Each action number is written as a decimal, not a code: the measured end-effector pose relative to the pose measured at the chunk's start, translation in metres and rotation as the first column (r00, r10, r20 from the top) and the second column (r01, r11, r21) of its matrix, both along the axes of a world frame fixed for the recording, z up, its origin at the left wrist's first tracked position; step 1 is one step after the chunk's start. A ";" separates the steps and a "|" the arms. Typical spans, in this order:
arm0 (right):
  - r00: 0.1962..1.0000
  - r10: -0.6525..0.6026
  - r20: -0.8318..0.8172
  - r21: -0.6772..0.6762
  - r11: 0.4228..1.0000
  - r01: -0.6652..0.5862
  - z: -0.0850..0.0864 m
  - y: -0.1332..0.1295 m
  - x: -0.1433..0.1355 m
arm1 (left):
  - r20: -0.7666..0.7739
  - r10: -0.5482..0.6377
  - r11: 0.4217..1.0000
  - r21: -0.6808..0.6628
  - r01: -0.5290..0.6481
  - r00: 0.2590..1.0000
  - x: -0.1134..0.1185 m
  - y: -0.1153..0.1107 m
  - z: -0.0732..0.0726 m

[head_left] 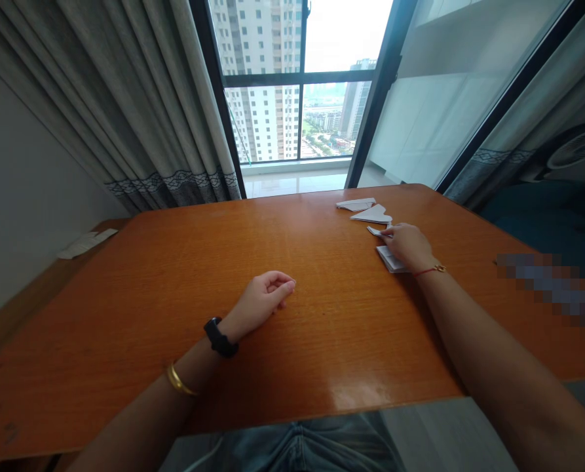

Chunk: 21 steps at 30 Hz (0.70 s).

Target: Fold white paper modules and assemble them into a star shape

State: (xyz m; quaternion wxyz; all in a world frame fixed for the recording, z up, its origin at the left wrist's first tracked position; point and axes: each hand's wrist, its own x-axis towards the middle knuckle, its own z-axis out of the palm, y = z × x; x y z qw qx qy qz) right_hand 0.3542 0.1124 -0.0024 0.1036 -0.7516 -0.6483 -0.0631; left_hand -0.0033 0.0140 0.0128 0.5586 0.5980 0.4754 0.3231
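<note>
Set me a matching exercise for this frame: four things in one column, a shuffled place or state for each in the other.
Things:
1. Left hand
2. Right hand
3. Black watch
4. Squarish folded paper

Places or states:
A. Around the left wrist
B. Partly covered from view by the right hand
C. Loosely curled, no object visible in it
D. Fingertips at a small white paper piece

Pairs: 1-C, 2-D, 3-A, 4-B

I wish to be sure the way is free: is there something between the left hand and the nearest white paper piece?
Nothing visible stands between the left hand and the nearest white paper piece; only tabletop shows there. On the piece's right side, however, the right hand hides part of it.
</note>
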 end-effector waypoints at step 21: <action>0.995 -0.077 -0.057 -0.431 0.901 0.045 0.019 -0.016 0.018 | 0.004 0.008 1.000 -0.007 -0.008 1.000 -0.002 0.001 -0.002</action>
